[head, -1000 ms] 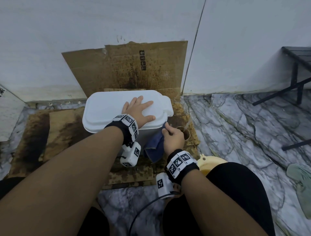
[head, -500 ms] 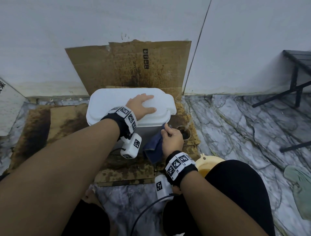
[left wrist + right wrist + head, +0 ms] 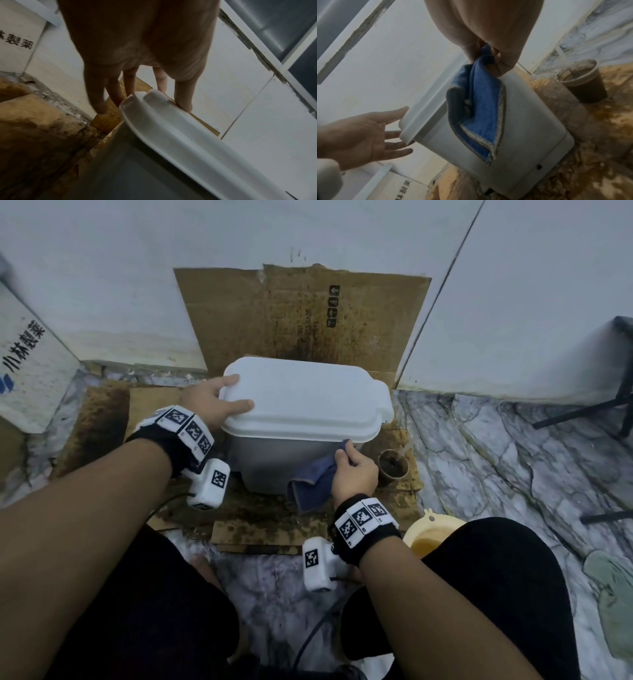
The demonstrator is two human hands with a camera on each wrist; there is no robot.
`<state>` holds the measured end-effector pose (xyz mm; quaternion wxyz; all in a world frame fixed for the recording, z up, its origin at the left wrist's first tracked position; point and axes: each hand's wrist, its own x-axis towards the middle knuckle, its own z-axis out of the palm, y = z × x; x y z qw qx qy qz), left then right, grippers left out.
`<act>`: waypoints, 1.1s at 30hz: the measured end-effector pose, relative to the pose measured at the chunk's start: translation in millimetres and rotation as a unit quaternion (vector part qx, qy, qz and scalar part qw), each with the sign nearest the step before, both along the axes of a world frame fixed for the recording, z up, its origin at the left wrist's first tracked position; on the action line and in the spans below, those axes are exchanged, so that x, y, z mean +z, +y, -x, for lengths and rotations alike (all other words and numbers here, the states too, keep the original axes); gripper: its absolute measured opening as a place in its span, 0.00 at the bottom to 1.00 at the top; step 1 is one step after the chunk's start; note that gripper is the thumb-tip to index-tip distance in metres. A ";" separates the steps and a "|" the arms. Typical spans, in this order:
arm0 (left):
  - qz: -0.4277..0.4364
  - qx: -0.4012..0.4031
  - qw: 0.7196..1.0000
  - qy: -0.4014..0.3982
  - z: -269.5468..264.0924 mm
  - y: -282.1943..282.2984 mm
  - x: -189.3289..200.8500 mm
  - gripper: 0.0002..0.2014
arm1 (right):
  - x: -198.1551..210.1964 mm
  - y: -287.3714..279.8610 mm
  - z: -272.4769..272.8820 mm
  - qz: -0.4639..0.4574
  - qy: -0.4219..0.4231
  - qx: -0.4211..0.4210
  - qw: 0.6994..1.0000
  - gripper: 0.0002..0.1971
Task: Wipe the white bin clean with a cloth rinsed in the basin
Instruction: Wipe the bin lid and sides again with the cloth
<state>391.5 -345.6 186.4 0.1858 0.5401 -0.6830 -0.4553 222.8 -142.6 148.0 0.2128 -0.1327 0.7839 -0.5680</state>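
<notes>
The white bin (image 3: 270, 463) (image 3: 522, 121) stands on stained cardboard against the wall, its lid (image 3: 308, 398) (image 3: 171, 128) down. My left hand (image 3: 215, 402) (image 3: 130, 86) (image 3: 368, 132) touches the lid's left end with straight fingers, thumb lying on top. My right hand (image 3: 352, 474) (image 3: 489, 54) pinches a blue cloth (image 3: 311, 481) (image 3: 481, 108) against the bin's front wall, just under the lid rim at the right. The cloth hangs folded down the wall.
A yellow basin (image 3: 431, 529) with murky water sits by my right knee, partly hidden. A brown cup (image 3: 394, 467) (image 3: 583, 82) stands right of the bin. A printed white box (image 3: 30, 361) is at the left, black stand legs (image 3: 616, 405) at the right.
My left hand has slid from the middle of the lid to its left end. My right hand has carried the cloth from the bin's right end onto the front wall.
</notes>
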 end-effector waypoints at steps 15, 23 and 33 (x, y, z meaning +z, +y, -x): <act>-0.075 0.024 0.984 0.158 -4.7 5.1 -3.7 0.36 | 8.7 -39.0 -51.1 -0.019 -0.021 -0.044 0.999 0.14; -0.076 0.039 0.979 0.187 -4.8 9.6 -3.2 0.34 | 15.2 -49.5 -79.7 -0.024 -0.034 0.031 0.999 0.14; -0.082 0.050 0.976 0.194 -4.9 14.4 -4.2 0.34 | 9.4 5.7 -9.2 0.030 -0.028 -0.074 0.996 0.09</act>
